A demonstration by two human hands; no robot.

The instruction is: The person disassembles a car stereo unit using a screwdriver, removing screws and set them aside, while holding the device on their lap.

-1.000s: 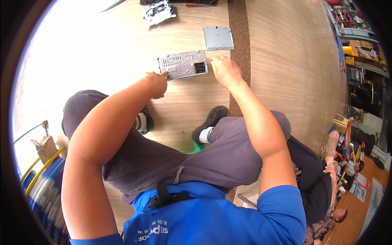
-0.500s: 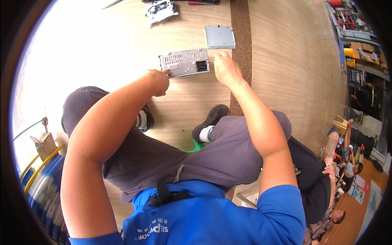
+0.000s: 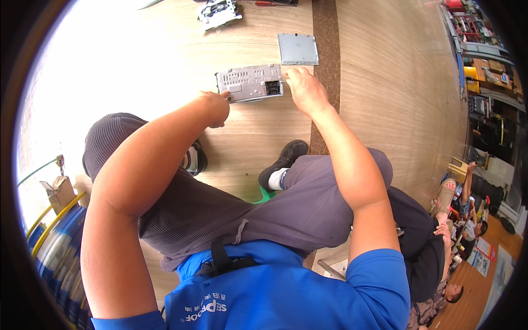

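Note:
A silver-grey car radio (image 3: 247, 85) lies on the floor before me, its slotted metal back facing up, with a black connector socket (image 3: 273, 87) near its right end. My left hand (image 3: 213, 109) grips its left end, a finger resting on the near corner. Closed at the right end is my right hand (image 3: 306, 91), pinching a thin tool whose slim shaft points at the radio's side; the handle is hidden in my fingers. A flat grey metal cover (image 3: 297, 49) lies just beyond that hand.
A white and metal disc mechanism (image 3: 218, 15) and a red-handled tool (image 3: 267, 4) lie at the far edge. A dark brown strip (image 3: 325, 71) crosses the floor. Blue-and-white bottles (image 3: 60, 247) stand in a yellow rack at left. People sit at the far right near shelves.
My right hand has turned slightly against the radio's right end, and less of the thin shaft shows. My left hand keeps its hold.

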